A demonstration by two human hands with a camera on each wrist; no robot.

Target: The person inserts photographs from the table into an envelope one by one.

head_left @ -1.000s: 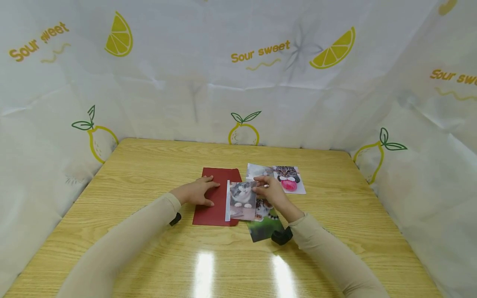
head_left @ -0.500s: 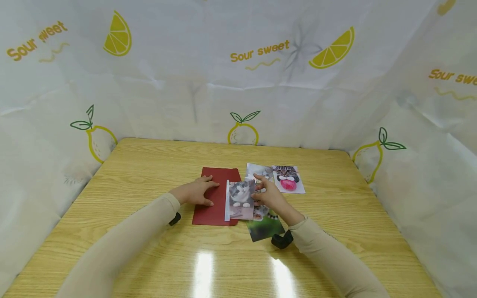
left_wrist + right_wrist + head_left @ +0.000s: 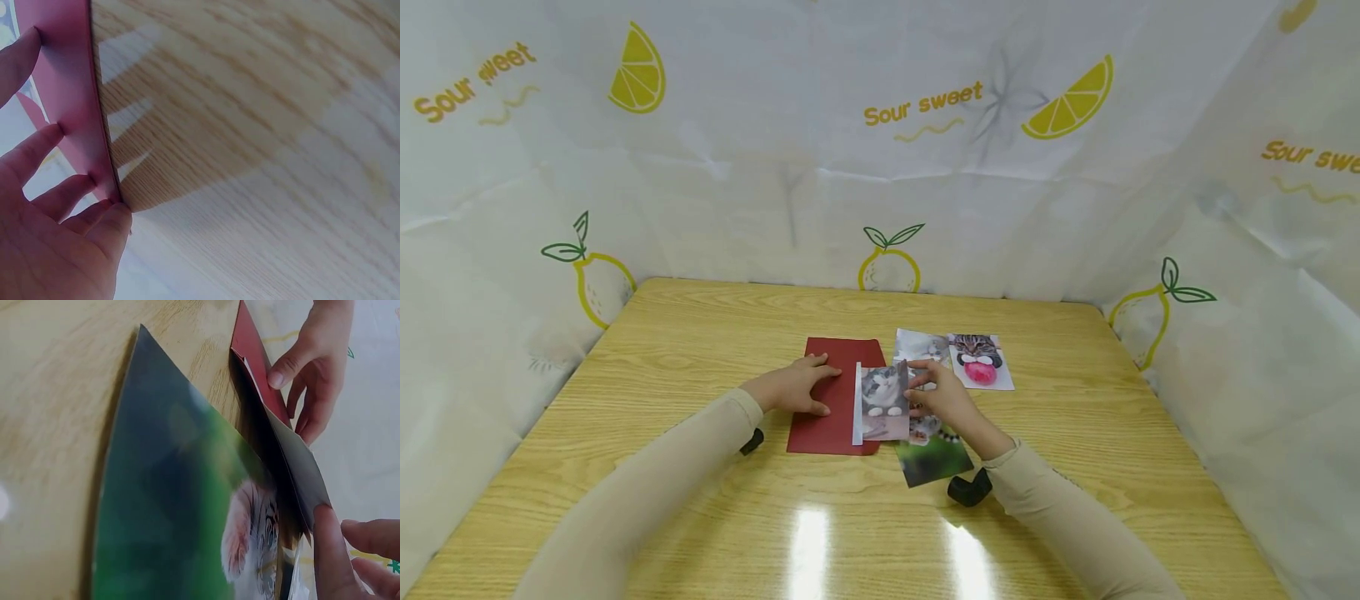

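Observation:
My left hand rests on the red envelope with its fingers spread and fingertips pressing the surface. In the left wrist view those fingertips sit along the envelope. A grey-and-white cat photo, with a white strip down its left side, overlaps the envelope's right part. My right hand pinches the photo's right edge, which is raised. In the right wrist view the photo's grey underside shows, one digit against it. Beneath my right hand lies a photo of a striped animal on green.
A pale kitten photo lies behind my right hand. To its right is a photo of a tabby with a pink ball. All lie on a wooden table, backed by a white lemon-print curtain.
The cat photo's right edge has lifted and shifted slightly left with my right hand's fingers. My left hand and the envelope stay in place.

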